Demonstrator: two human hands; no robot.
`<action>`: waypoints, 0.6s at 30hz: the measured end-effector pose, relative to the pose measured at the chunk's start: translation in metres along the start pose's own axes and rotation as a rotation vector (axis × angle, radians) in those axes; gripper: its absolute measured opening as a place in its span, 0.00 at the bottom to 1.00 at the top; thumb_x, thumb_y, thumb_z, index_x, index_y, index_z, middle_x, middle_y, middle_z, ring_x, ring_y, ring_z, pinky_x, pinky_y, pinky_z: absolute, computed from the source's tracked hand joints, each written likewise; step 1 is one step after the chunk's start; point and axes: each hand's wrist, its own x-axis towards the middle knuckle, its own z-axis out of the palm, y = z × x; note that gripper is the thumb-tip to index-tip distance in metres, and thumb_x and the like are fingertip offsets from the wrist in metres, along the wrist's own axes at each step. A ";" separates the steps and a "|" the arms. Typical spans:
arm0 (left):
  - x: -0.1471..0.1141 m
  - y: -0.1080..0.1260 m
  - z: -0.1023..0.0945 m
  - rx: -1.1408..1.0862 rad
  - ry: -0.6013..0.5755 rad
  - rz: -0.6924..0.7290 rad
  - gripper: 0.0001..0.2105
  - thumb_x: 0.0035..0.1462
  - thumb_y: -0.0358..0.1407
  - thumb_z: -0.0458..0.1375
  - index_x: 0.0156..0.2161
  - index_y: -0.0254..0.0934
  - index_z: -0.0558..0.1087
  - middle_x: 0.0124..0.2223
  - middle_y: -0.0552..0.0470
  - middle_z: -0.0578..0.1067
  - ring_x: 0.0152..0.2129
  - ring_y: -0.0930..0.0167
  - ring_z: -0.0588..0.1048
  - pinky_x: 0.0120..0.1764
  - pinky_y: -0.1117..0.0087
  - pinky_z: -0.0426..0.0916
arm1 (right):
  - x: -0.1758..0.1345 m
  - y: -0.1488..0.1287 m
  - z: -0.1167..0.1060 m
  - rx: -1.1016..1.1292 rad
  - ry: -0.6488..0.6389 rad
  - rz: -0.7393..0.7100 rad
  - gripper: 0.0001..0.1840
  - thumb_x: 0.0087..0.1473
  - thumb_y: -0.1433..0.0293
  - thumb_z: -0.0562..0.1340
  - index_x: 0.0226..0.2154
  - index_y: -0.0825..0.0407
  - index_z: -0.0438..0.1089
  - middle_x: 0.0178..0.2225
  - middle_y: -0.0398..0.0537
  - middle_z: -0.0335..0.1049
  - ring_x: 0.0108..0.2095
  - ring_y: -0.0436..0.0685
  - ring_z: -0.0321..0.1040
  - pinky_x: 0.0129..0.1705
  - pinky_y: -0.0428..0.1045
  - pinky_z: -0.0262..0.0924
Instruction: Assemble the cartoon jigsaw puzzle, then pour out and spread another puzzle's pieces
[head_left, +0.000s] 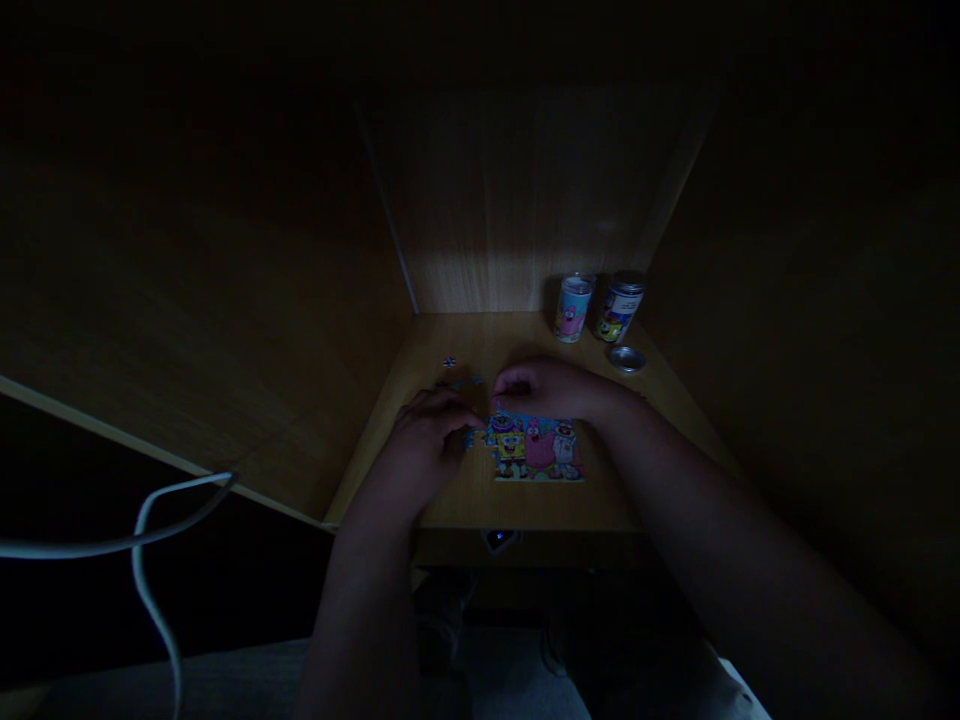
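Observation:
A small colourful cartoon jigsaw puzzle (534,450) lies partly assembled on a wooden desk (480,500) in dim light. My left hand (424,435) rests at the puzzle's left edge, fingers curled, fingertips touching a piece there. My right hand (551,388) lies over the puzzle's top edge, fingers bent down onto it. Whether either hand pinches a piece is too dark to tell. A few loose pieces (457,380) lie just beyond my left hand, with one more piece (449,362) farther back.
Two small printed tins (574,307) (619,306) stand at the back right, a round metal lid (626,358) lying in front of them. Wooden panels wall the desk on three sides. A white cable (150,560) loops at lower left.

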 end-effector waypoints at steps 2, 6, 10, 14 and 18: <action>0.001 0.002 -0.001 0.001 0.003 -0.008 0.20 0.59 0.20 0.57 0.43 0.46 0.85 0.50 0.49 0.82 0.50 0.61 0.79 0.55 0.53 0.74 | 0.000 0.000 0.000 0.003 -0.016 0.005 0.11 0.61 0.62 0.66 0.38 0.52 0.79 0.34 0.43 0.80 0.34 0.53 0.72 0.36 0.47 0.63; 0.001 0.004 -0.002 0.010 0.004 -0.014 0.19 0.60 0.21 0.57 0.43 0.46 0.85 0.50 0.49 0.82 0.49 0.60 0.79 0.55 0.51 0.74 | -0.001 0.003 0.001 0.019 -0.049 0.017 0.07 0.58 0.67 0.68 0.38 0.52 0.80 0.35 0.44 0.81 0.34 0.53 0.74 0.36 0.47 0.64; 0.002 0.007 -0.001 -0.005 0.003 -0.002 0.18 0.61 0.22 0.57 0.43 0.46 0.85 0.48 0.49 0.82 0.47 0.61 0.79 0.54 0.51 0.75 | 0.000 0.006 0.001 0.019 -0.072 0.014 0.06 0.57 0.68 0.70 0.38 0.51 0.81 0.34 0.43 0.81 0.34 0.53 0.74 0.35 0.46 0.64; 0.002 0.009 -0.005 -0.035 0.048 -0.027 0.17 0.64 0.23 0.56 0.45 0.45 0.83 0.49 0.49 0.83 0.49 0.61 0.79 0.55 0.52 0.75 | 0.001 0.007 0.003 0.037 -0.060 -0.004 0.09 0.58 0.64 0.70 0.38 0.51 0.80 0.34 0.43 0.80 0.33 0.53 0.72 0.36 0.47 0.63; 0.000 0.006 -0.013 0.019 0.181 -0.153 0.20 0.59 0.20 0.54 0.47 0.42 0.81 0.49 0.47 0.83 0.50 0.59 0.80 0.56 0.51 0.75 | 0.001 0.007 0.002 0.005 0.077 -0.046 0.15 0.62 0.56 0.65 0.36 0.52 0.77 0.31 0.41 0.75 0.32 0.52 0.67 0.35 0.48 0.59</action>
